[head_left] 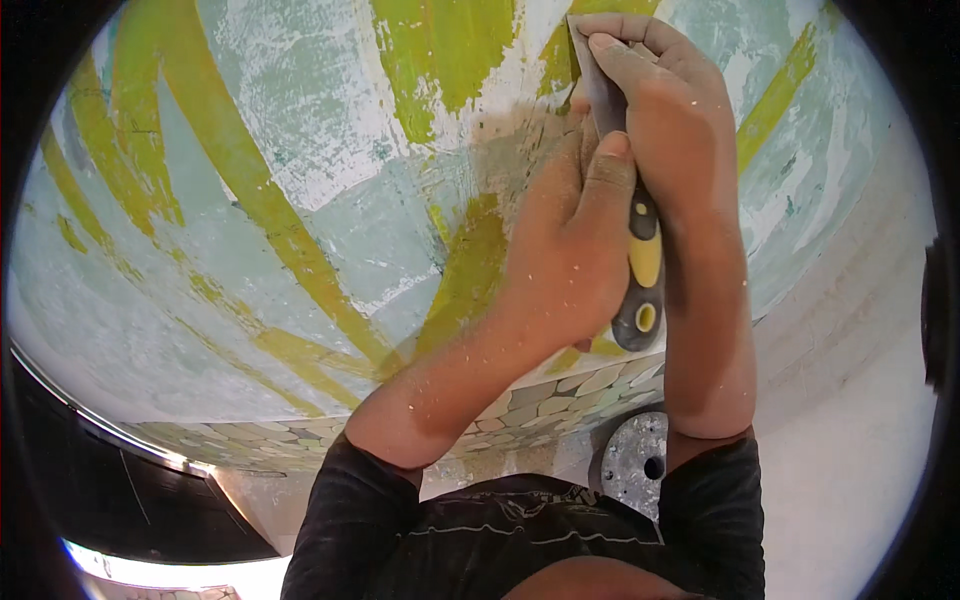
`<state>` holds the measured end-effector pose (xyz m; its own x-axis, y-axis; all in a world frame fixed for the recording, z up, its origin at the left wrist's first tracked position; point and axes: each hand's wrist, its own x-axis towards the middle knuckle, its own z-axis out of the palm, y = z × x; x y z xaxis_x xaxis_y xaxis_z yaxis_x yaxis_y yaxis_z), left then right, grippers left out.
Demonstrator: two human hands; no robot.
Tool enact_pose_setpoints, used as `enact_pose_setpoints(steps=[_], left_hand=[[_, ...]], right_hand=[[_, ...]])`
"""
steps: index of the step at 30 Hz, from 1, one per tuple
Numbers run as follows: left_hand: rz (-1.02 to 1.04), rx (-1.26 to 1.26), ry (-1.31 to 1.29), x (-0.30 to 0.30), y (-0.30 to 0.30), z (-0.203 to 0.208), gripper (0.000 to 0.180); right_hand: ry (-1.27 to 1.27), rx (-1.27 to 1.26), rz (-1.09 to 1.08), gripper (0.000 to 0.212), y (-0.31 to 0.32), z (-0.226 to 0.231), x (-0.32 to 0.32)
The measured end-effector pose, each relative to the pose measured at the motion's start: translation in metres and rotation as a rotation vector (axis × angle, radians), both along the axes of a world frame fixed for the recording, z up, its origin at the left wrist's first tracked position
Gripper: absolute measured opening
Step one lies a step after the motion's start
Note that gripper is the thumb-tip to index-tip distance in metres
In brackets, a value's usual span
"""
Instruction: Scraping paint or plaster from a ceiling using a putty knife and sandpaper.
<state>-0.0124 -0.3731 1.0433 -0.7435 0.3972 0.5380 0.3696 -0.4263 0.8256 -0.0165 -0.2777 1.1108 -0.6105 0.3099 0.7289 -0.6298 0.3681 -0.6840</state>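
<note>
A putty knife [646, 265] with a black and yellow handle is held against the painted wall, its handle hanging down between my forearms. My right hand [685, 125] is closed at the upper end of the wide metal blade [603, 95], thumb on the blade face and fingers curled over its top corner. Lower down, my left hand [570, 250] is closed round the blade's lower part, its thumb pointing up; its other fingers are mostly hidden. The wall [330, 230] is pale green with mustard-yellow stripes and rough white patches. Pale specks dot both hands and forearms.
Below the painted area runs a stone-patterned band [540, 405]. A round, grey, paint-spotted disc with holes [632, 460] stands near my right elbow. A dark panel [130, 490] lies at the lower left, and a pale smooth surface [840, 430] stretches along the right.
</note>
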Motion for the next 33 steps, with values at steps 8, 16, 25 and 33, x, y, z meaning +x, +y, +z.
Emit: enact_pose_setpoints(steps=[8,16,25,33], left_hand=[[0.111,0.044,0.213,-0.008,0.007,-0.006,0.033],[0.032,0.061,0.082,-0.006,0.015,-0.014,0.032],[0.047,0.075,0.087,-0.005,0.02,-0.022,0.032],[0.138,0.089,0.192,-0.004,0.025,-0.028,0.033]], right_hand=[[-0.084,0.032,-0.061,0.027,0.003,0.0,-0.001],[-0.092,0.115,-0.126,0.026,0.003,-0.007,0.002],[-0.132,0.054,-0.093,0.025,0.008,-0.014,0.0],[-0.114,0.093,-0.091,0.025,0.009,-0.019,0.001]])
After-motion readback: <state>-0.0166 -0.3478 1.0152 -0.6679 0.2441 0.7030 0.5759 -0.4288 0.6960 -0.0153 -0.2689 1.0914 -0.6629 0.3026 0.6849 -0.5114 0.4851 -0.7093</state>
